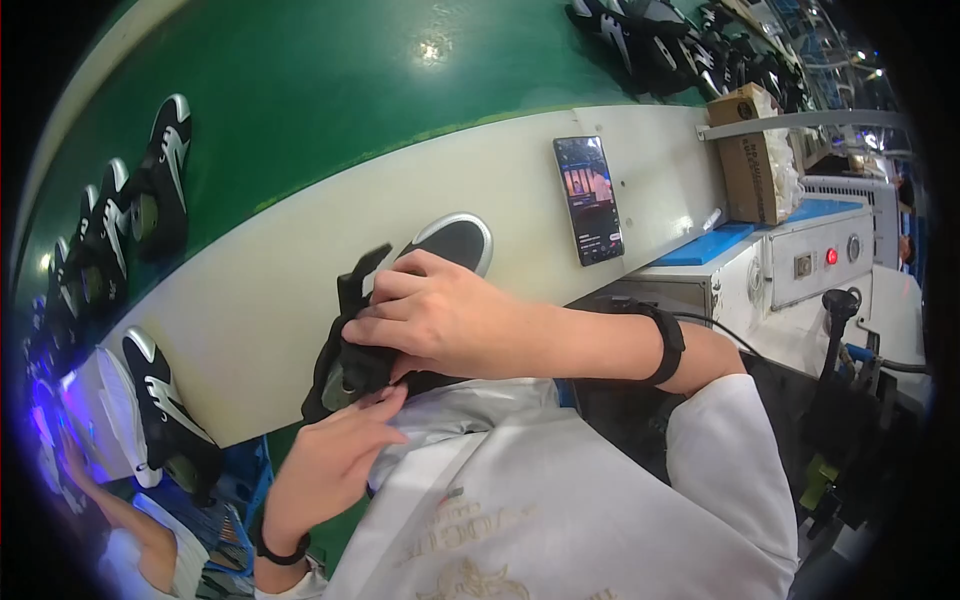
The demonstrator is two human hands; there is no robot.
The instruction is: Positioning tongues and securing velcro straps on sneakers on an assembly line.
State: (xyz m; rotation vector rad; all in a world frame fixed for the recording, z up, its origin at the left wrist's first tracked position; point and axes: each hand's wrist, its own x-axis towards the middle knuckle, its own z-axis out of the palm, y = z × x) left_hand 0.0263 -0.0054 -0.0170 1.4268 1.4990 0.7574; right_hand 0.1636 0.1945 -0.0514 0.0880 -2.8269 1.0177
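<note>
A black shoe (pixel 449 238) with a silver-grey toe edge lies on the white bench, its toe pointing away from me. My right hand (pixel 430 312) bends over the shoe's opening, with its fingers closed on the black upper. At the heel end my left hand (pixel 338 450) grips the back of the shoe between thumb and fingers. Part of the shoe's middle is hidden under the right hand. Inside the opening a grey-green form shows near the heel. A black strap or tongue sticks up beside the right hand's fingers.
A phone (pixel 589 200) with a lit screen lies on the white bench (pixel 300 255). Beyond runs a green surface (pixel 330 90) carrying rows of black shoes (pixel 165 175). One shoe (pixel 165 405) stands at left, near another person's arm (pixel 125 515). Right are a cardboard box (pixel 745 165) and machine (pixel 815 262).
</note>
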